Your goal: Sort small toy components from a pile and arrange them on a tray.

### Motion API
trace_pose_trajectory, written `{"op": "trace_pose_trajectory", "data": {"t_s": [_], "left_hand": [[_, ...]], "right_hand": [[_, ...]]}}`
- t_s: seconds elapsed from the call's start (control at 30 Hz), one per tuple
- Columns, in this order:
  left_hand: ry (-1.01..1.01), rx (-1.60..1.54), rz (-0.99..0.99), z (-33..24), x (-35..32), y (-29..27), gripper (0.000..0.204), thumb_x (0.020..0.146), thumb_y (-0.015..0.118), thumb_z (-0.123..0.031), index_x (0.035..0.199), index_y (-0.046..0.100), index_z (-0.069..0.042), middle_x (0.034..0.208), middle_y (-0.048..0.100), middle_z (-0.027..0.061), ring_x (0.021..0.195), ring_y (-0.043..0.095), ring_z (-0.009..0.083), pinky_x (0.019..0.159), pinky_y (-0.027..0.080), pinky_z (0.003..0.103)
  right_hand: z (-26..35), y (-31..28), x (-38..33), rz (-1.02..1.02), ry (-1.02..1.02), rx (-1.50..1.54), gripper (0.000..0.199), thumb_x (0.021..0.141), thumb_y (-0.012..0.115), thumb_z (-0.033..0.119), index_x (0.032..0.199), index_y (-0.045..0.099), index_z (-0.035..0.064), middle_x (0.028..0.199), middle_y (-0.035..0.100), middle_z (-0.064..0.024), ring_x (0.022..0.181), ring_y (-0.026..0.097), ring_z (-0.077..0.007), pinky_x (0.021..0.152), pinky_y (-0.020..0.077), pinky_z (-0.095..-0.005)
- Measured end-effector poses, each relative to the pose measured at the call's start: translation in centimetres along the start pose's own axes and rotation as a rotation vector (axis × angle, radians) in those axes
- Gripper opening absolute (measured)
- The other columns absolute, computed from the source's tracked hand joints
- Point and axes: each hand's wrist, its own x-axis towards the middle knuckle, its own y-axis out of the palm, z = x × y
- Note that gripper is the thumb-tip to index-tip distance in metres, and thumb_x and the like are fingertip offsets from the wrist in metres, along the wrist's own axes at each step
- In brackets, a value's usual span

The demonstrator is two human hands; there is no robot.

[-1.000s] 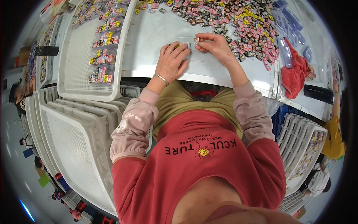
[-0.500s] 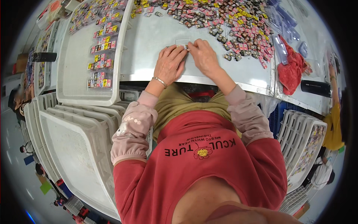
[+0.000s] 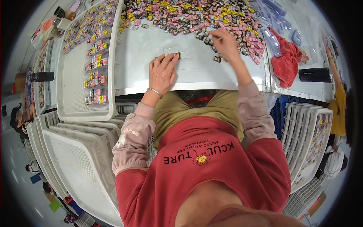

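Note:
My left hand (image 3: 162, 72) lies on the metal tabletop with its fingers bent over a small clear plastic case (image 3: 172, 50). A tiny dark printed block (image 3: 177, 55) shows at its fingertips; the thumb is mostly hidden. My right hand (image 3: 227, 44) is at the near edge of a heap of small pink, black and yellow printed blocks (image 3: 185, 19). Its thumb and forefinger come together in a pinch, and whatever is between them is too small to make out. Several loose dark blocks (image 3: 216, 59) lie beside this hand.
On the left, a white perforated tray (image 3: 72, 90) carries rows of filled clear cases (image 3: 96, 79). Stacked white trays (image 3: 75, 151) stand below it. At the right are a red cloth (image 3: 284, 68), a black cylinder (image 3: 314, 75) and clear plastic cases (image 3: 276, 15). Another person's yellow sleeve (image 3: 337, 109) shows at far right.
My right hand has left the clear case and moved right and away from me to the heap's edge. My left hand has stayed at the case. The whole view has shifted slightly.

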Motion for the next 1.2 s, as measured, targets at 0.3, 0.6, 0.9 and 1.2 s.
{"op": "trace_pose_trajectory", "data": {"t_s": [0.3, 0.6, 0.9, 1.2], "left_hand": [[-0.030, -0.046, -0.013, -0.7, 0.1, -0.5, 0.049, 0.077, 0.062, -0.014, 0.125, 0.054, -0.011, 0.128, 0.052, 0.0047, 0.115, 0.045, 0.0287, 0.097, 0.033, 0.042], [-0.035, -0.053, -0.011, -0.6, 0.1, -0.1, 0.047, 0.077, 0.060, -0.013, 0.123, 0.055, -0.009, 0.127, 0.052, 0.0047, 0.114, 0.045, 0.0289, 0.099, 0.031, 0.044], [-0.025, -0.048, -0.020, -0.7, 0.1, -0.2, 0.048, 0.076, 0.059, -0.012, 0.124, 0.054, -0.009, 0.128, 0.051, 0.0049, 0.114, 0.045, 0.0288, 0.099, 0.031, 0.045], [-0.022, -0.052, -0.041, -0.4, 0.0, 0.1, 0.048, 0.076, 0.059, -0.011, 0.124, 0.054, -0.008, 0.129, 0.050, 0.0052, 0.114, 0.044, 0.0288, 0.098, 0.031, 0.044]], "right_hand": [[-6.7, -2.4, 7.1, -0.172, 0.046, -0.128, 0.019, 0.080, 0.059, 0.008, 0.095, 0.071, 0.0082, 0.090, 0.068, -0.0138, 0.082, 0.065, -0.0276, 0.074, 0.0514, -0.0351], [-6.2, 1.2, 8.8, 0.240, 0.019, -0.179, 0.018, 0.077, 0.062, 0.009, 0.094, 0.068, 0.0066, 0.084, 0.069, -0.0106, 0.076, 0.066, -0.0236, 0.071, 0.0521, -0.0325], [-5.0, 2.4, 6.2, 0.149, -0.129, -0.376, 0.019, 0.074, 0.064, 0.008, 0.092, 0.064, 0.0075, 0.090, 0.061, -0.0113, 0.088, 0.058, -0.0314, 0.078, 0.0483, -0.0410], [-4.9, 1.1, 4.7, 0.129, -0.106, -0.256, 0.027, 0.070, 0.062, 0.008, 0.096, 0.068, 0.0065, 0.084, 0.062, -0.0132, 0.081, 0.061, -0.0312, 0.071, 0.0505, -0.0394]]}}
